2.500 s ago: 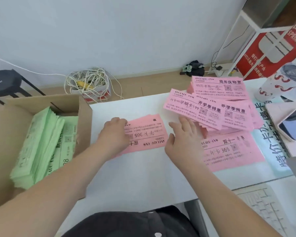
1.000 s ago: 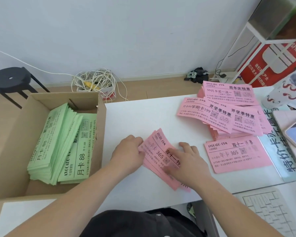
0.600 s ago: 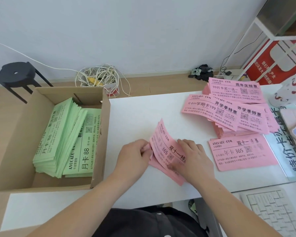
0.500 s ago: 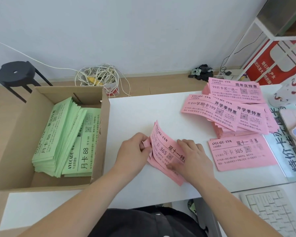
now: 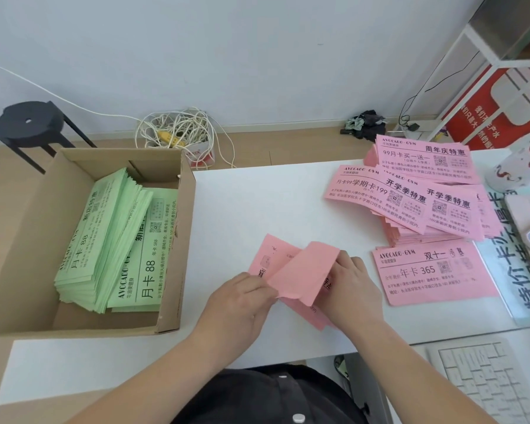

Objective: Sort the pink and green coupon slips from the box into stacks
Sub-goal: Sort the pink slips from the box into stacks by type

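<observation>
One head-worn camera looks forward and down, close over the white table (image 5: pixel 257 203).

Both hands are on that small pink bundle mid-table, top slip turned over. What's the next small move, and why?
Probably carry the lifted pink slip right onto the flat pink stack reading 365. The left hand and right hand pinch its ends, blank back up, and the loose slips beneath seem to share that print. The green slips remain in the box.
</observation>
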`<state>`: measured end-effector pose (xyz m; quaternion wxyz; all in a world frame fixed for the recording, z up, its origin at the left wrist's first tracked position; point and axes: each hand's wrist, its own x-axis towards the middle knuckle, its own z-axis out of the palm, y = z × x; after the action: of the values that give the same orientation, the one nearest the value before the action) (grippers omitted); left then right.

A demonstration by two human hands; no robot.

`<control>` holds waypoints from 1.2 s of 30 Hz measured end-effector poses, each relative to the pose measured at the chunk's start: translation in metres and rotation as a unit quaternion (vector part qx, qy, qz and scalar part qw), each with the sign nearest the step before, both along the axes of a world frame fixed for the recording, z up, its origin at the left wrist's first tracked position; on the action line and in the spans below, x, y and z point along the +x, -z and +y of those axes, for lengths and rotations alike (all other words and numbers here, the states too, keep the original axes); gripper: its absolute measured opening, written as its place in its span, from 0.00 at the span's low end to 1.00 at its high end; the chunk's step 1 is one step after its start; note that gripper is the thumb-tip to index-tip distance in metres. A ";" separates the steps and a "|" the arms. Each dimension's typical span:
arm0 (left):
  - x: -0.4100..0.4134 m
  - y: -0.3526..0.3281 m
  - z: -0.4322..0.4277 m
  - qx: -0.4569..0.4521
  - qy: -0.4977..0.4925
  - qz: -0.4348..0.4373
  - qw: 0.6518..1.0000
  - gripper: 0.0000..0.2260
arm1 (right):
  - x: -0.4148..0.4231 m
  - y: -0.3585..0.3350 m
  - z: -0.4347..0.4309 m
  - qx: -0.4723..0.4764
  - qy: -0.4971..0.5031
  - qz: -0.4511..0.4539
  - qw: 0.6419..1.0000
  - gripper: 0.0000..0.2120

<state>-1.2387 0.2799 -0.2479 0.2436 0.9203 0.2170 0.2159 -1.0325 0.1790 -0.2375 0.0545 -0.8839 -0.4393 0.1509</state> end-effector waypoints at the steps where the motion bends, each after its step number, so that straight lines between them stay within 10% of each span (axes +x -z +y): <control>1: 0.001 -0.001 0.000 -0.029 -0.013 -0.002 0.999 0.07 | 0.000 0.000 0.000 0.001 -0.003 0.001 1.000 0.22; 6: 0.019 -0.028 0.014 -0.367 -0.272 -0.008 0.890 0.05 | 0.001 -0.008 0.003 -0.012 0.011 0.059 0.998 0.39; 11: 0.037 -0.048 0.025 -0.606 -0.275 -0.084 0.741 0.15 | 0.006 -0.016 0.008 -0.041 -0.013 0.061 0.997 0.40; 17: 0.052 -0.053 0.058 -0.473 -0.223 0.122 0.844 0.06 | 0.011 -0.021 0.004 -0.039 -0.011 0.112 0.993 0.43; 20: 0.053 -0.064 0.063 -0.469 -0.210 0.085 0.854 0.07 | 0.019 -0.026 0.003 0.086 0.078 0.207 0.971 0.42; 27: 0.025 -0.057 0.062 -0.480 -0.232 -0.028 0.846 0.07 | 0.036 -0.049 0.005 0.268 0.253 0.465 0.805 0.18; 36: 0.033 -0.049 0.041 -0.481 -0.265 -0.060 0.833 0.08 | 0.038 -0.054 0.012 0.279 0.217 0.394 0.849 0.12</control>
<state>-1.2061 0.3212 -0.1984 0.6018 0.5788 0.5143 0.1956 -0.9947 0.1908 -0.1835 0.4986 -0.7707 -0.2017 0.3417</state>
